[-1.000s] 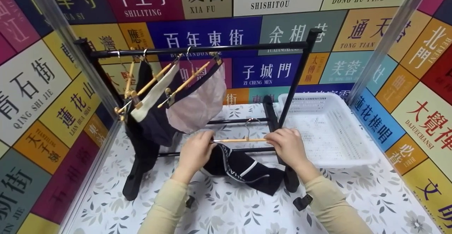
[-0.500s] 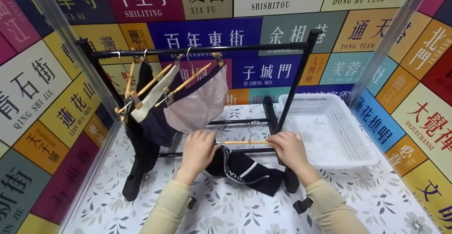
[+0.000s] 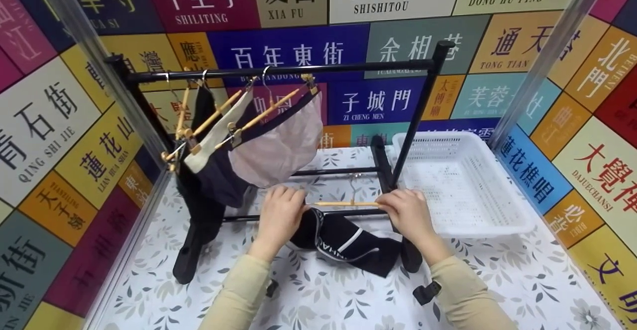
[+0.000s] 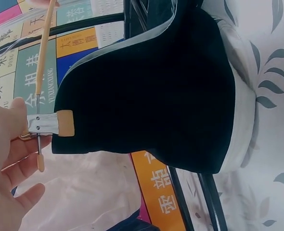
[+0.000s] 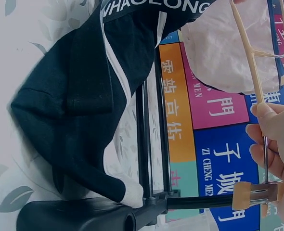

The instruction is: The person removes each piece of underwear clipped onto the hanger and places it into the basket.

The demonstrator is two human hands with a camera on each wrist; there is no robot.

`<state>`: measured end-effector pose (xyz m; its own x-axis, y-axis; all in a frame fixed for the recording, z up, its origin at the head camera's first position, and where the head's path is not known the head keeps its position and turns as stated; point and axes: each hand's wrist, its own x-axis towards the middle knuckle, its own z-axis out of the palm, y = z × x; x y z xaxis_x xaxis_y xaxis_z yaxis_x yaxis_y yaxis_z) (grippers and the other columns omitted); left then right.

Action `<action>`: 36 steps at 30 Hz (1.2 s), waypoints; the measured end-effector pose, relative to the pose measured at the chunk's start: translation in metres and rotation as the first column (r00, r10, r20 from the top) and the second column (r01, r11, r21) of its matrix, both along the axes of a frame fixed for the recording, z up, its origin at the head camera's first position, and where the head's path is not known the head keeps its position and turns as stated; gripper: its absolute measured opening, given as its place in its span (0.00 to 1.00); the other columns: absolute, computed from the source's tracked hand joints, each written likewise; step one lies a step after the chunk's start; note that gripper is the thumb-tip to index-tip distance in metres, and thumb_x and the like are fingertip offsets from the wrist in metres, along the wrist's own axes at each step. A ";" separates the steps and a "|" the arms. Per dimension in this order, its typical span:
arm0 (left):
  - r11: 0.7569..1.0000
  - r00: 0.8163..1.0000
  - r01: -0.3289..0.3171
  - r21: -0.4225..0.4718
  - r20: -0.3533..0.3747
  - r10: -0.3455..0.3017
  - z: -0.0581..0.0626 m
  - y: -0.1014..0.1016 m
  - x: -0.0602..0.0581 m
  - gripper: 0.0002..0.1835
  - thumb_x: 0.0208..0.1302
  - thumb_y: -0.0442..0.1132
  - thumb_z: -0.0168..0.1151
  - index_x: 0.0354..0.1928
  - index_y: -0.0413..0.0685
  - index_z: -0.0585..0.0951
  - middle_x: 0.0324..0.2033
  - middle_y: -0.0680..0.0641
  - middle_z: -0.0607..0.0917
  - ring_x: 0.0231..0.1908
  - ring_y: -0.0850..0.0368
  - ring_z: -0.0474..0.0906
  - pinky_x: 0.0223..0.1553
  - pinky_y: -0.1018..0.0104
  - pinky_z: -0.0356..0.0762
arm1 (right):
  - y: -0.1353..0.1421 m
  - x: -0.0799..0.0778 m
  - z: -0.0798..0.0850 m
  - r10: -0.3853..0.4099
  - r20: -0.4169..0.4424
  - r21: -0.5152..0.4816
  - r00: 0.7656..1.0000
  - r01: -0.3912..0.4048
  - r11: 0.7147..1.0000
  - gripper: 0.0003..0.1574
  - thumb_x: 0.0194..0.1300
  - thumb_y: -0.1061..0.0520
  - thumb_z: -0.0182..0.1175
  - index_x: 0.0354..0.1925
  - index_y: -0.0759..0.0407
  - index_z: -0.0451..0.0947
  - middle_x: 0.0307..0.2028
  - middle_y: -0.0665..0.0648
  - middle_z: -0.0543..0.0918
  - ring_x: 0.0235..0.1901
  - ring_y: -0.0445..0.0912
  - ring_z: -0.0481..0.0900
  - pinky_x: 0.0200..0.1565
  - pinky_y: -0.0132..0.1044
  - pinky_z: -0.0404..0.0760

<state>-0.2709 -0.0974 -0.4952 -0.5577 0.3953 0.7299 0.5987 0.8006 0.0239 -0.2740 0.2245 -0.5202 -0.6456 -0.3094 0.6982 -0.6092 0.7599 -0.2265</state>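
Observation:
Both hands hold a wooden clip hanger (image 3: 343, 204) level, low in front of the rack, its metal hook upward. My left hand (image 3: 281, 220) pinches the clip at its left end. In the left wrist view that clip's wooden pad (image 4: 66, 123) lies over the edge of black boxer briefs (image 3: 366, 253), which droop to the right with a lettered waistband. My right hand (image 3: 408, 215) grips the hanger's right end. In the right wrist view, the right clip (image 5: 248, 195) by the palm has no cloth in it, and the briefs hang apart from it.
A black garment rack (image 3: 348, 66) carries several clip hangers at its left, with pink-and-black briefs (image 3: 281, 146) frontmost. A white plastic basket (image 3: 477, 228) stands at the right on the leaf-patterned tabletop (image 3: 328, 300). Sign-printed panels surround the table.
Both hands have lowered slightly toward the person with the hanger, and the left has shifted a little right. The pink-and-black briefs on the rack have swung slightly.

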 end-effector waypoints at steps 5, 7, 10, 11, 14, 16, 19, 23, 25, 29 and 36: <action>1.000 1.000 -0.005 0.017 -0.012 0.005 -0.004 0.001 -0.001 0.14 0.55 0.41 0.70 0.42 0.44 0.82 0.33 0.46 0.84 0.36 0.46 0.76 0.43 0.50 0.73 | 0.000 0.000 -0.003 0.006 0.003 -0.007 1.000 -0.006 1.000 0.08 0.55 0.57 0.72 0.35 0.49 0.85 0.33 0.50 0.86 0.34 0.53 0.81 0.44 0.53 0.69; 1.000 1.000 -0.010 0.022 -0.015 0.011 -0.006 0.001 -0.002 0.14 0.55 0.41 0.71 0.41 0.44 0.82 0.33 0.46 0.84 0.35 0.46 0.75 0.41 0.51 0.73 | 0.000 0.000 -0.005 0.005 0.000 -0.008 1.000 -0.005 1.000 0.08 0.55 0.57 0.72 0.35 0.49 0.85 0.33 0.49 0.86 0.34 0.53 0.81 0.44 0.53 0.69; 0.999 1.000 -0.013 0.032 -0.021 0.014 -0.008 0.002 -0.003 0.13 0.54 0.41 0.71 0.40 0.45 0.82 0.33 0.47 0.84 0.35 0.46 0.75 0.40 0.52 0.73 | 0.000 -0.001 -0.006 0.003 -0.002 -0.007 1.000 -0.003 1.000 0.07 0.55 0.56 0.72 0.35 0.49 0.85 0.33 0.49 0.86 0.35 0.52 0.81 0.44 0.53 0.69; 0.999 1.000 -0.015 0.035 -0.020 0.016 -0.009 0.002 -0.003 0.13 0.54 0.41 0.71 0.40 0.45 0.82 0.34 0.47 0.84 0.35 0.47 0.75 0.40 0.52 0.72 | 0.000 -0.001 -0.007 0.001 0.001 -0.007 1.000 -0.001 1.000 0.07 0.55 0.56 0.72 0.35 0.49 0.85 0.34 0.49 0.86 0.35 0.52 0.81 0.44 0.53 0.69; 0.999 1.000 -0.012 0.053 -0.027 0.013 -0.011 0.003 -0.005 0.13 0.53 0.40 0.72 0.40 0.46 0.82 0.34 0.48 0.85 0.35 0.47 0.76 0.40 0.52 0.73 | -0.001 -0.001 -0.007 -0.006 0.018 -0.008 1.000 0.007 1.000 0.07 0.55 0.57 0.71 0.35 0.49 0.85 0.34 0.49 0.86 0.36 0.52 0.81 0.45 0.53 0.69; 0.998 1.000 -0.011 0.069 -0.028 0.013 -0.012 0.003 -0.006 0.12 0.53 0.39 0.72 0.39 0.46 0.82 0.34 0.48 0.85 0.35 0.47 0.76 0.41 0.52 0.73 | -0.002 -0.001 -0.007 -0.011 0.035 -0.011 0.999 0.012 1.000 0.07 0.56 0.57 0.71 0.35 0.49 0.85 0.34 0.49 0.86 0.36 0.53 0.81 0.45 0.53 0.69; 0.996 1.000 -0.014 0.083 -0.025 0.016 -0.012 0.003 -0.008 0.11 0.53 0.38 0.72 0.39 0.46 0.82 0.34 0.48 0.86 0.35 0.47 0.76 0.41 0.52 0.73 | -0.004 -0.001 -0.006 -0.020 0.062 -0.016 0.998 0.021 1.000 0.06 0.57 0.57 0.71 0.36 0.49 0.85 0.35 0.49 0.86 0.37 0.53 0.81 0.46 0.53 0.69; 0.996 0.999 -0.027 0.084 -0.018 0.028 -0.012 0.003 -0.010 0.10 0.54 0.38 0.71 0.37 0.46 0.81 0.34 0.49 0.86 0.35 0.47 0.76 0.42 0.52 0.72 | -0.005 -0.002 -0.005 -0.031 0.090 -0.014 0.995 0.033 0.999 0.06 0.58 0.57 0.70 0.36 0.49 0.85 0.35 0.50 0.86 0.38 0.53 0.81 0.48 0.52 0.68; 0.996 0.999 -0.032 0.084 -0.020 0.034 -0.012 0.003 -0.012 0.10 0.53 0.38 0.72 0.37 0.46 0.82 0.33 0.49 0.86 0.35 0.47 0.76 0.42 0.51 0.72 | -0.005 -0.003 -0.005 -0.037 0.095 -0.012 0.995 0.038 0.999 0.06 0.59 0.57 0.70 0.37 0.49 0.86 0.35 0.50 0.86 0.38 0.53 0.81 0.48 0.52 0.68; 0.995 0.999 -0.035 0.093 -0.038 0.039 -0.011 0.002 -0.016 0.09 0.52 0.37 0.72 0.36 0.46 0.82 0.33 0.49 0.87 0.35 0.47 0.76 0.42 0.51 0.72 | -0.006 -0.006 -0.005 -0.039 0.086 -0.013 0.996 0.041 0.999 0.06 0.59 0.57 0.70 0.37 0.49 0.86 0.35 0.50 0.86 0.37 0.53 0.81 0.47 0.53 0.69; 0.993 0.998 -0.036 0.112 -0.051 0.042 -0.006 0.001 -0.026 0.08 0.52 0.33 0.71 0.35 0.45 0.84 0.32 0.48 0.87 0.32 0.48 0.76 0.41 0.53 0.73 | -0.010 -0.012 -0.002 -0.055 0.091 -0.008 0.994 0.056 0.998 0.06 0.59 0.57 0.70 0.37 0.49 0.86 0.34 0.50 0.86 0.36 0.53 0.81 0.46 0.52 0.69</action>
